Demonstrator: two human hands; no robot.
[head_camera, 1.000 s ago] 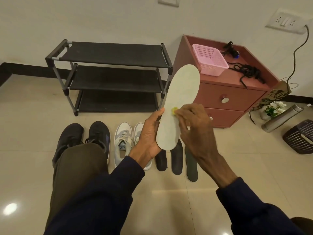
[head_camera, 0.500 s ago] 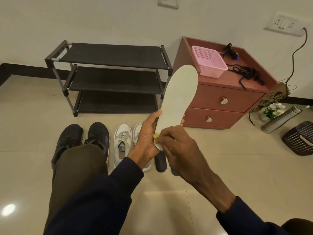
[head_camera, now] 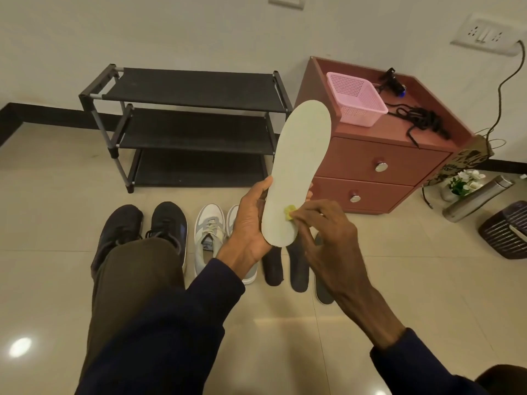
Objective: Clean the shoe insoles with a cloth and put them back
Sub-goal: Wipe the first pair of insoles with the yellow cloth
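I hold a pale cream insole (head_camera: 301, 163) upright in front of me. My left hand (head_camera: 251, 223) grips its lower left edge, thumb on the front. My right hand (head_camera: 325, 232) pinches a small yellow cloth (head_camera: 291, 212) and presses it against the insole's lower part near the heel. Three dark insoles (head_camera: 299, 266) lie side by side on the floor below my hands, partly hidden by them. A pair of white sneakers (head_camera: 209, 232) and a pair of black sneakers (head_camera: 168, 223) stand in a row on the tiles.
A black three-tier shoe rack (head_camera: 194, 124) stands against the wall. To its right is a red two-drawer cabinet (head_camera: 379, 166) with a pink basket (head_camera: 355, 102) and black cables on top. A steel bottle (head_camera: 479, 198), flowers and a dark slatted basket (head_camera: 507, 232) sit at the right. My knee (head_camera: 134, 266) is at lower left.
My right hand with the yellow cloth slid down to the insole's heel end, then moved back up a little and to the right. The left hand kept its grip on the insole.
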